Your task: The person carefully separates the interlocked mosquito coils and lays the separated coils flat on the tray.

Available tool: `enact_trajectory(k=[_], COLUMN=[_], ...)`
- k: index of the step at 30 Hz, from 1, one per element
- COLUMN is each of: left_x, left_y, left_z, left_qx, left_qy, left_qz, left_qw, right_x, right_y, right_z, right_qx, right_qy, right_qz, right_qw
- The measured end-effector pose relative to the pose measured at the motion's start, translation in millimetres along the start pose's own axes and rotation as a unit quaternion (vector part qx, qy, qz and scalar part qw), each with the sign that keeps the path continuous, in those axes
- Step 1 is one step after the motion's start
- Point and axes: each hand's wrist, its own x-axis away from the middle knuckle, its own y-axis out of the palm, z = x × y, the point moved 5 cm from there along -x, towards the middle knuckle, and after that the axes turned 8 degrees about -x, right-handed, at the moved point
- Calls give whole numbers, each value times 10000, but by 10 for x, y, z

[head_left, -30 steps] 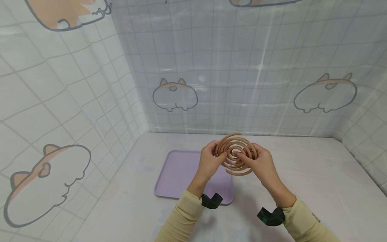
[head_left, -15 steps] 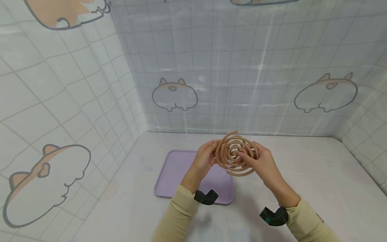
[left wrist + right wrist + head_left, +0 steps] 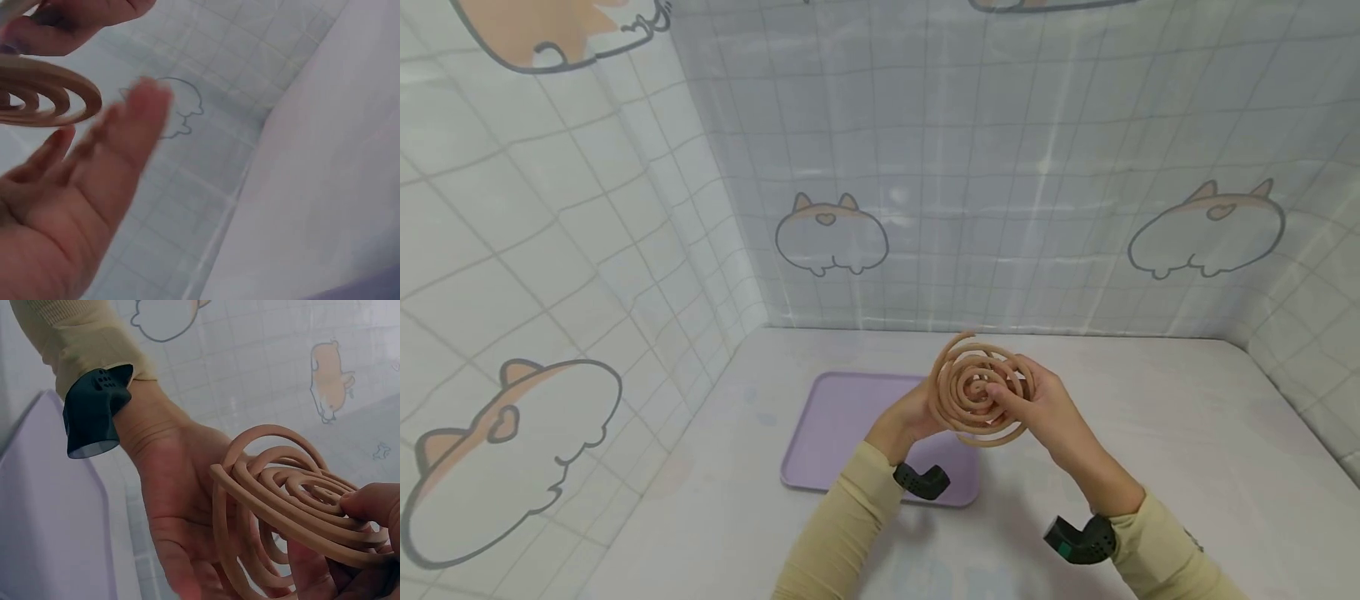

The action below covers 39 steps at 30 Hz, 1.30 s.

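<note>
A brown spiral mosquito coil (image 3: 976, 387), its rings spread and overlapping, is held up over the table. It looks like two interlocked spirals; in the right wrist view some rings of the coil (image 3: 281, 506) lie tilted while others hang lower. My right hand (image 3: 1051, 412) pinches it at the right, thumb on the front near the centre and fingers behind. My left hand (image 3: 913, 417) is at the coil's left, partly hidden behind it. In the left wrist view that left hand (image 3: 81, 206) has its fingers extended below the rings, not curled round them.
A lilac tray (image 3: 827, 433) lies on the white table (image 3: 1150, 450), beneath and left of my hands. A tile-patterned sheet with cartoon animals lines the back wall (image 3: 985, 208) and sides. Each wrist wears a black camera band (image 3: 1081, 540).
My left hand has taken its thumb off the coil's front and slipped lower behind its left side. The coil has shifted slightly left and down; my right hand keeps its pinch.
</note>
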Motion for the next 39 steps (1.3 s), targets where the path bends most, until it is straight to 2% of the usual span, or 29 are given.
enact_trajectory(k=[3, 6, 10, 14, 17, 23, 29, 33, 39], left_x=[-18, -21, 46, 103, 126, 231, 325, 366, 402], left_y=[20, -13, -134, -292, -403, -525, -541, -510, -474], left_z=[-32, -61, -115, -191, -236, -166, -6, 92, 180], left_qx=[247, 233, 338, 586, 589, 87, -765, -1085, -1202], left_qy=[-155, -196, -204, -236, -252, -194, -312, -279, -154], left_qz=[-201, -81, 435, 1021, 1345, 1880, 2448, 2807, 3223], left_qw=[9994, 9995, 9983, 9928, 9888, 9819, 9660, 9532, 9388], right_x=[7, 10, 18, 33, 41, 52, 55, 51, 56], right_y=[4, -4, -22, -36, -52, -114, -194, -207, -255], right_z=[0, -8, -31, -65, -87, -90, -111, -102, -61], right_qx=[18, 64, 58, 24, 49, 82, 358, 145, -333], right_qy=[7, 6, -41, -94, -89, -122, -151, -133, -63], right_qz=[-65, -27, 14, -10, 52, 187, 654, 710, 748], right_qw=[10000, 10000, 10000, 10000, 9999, 9997, 9971, 9973, 9966])
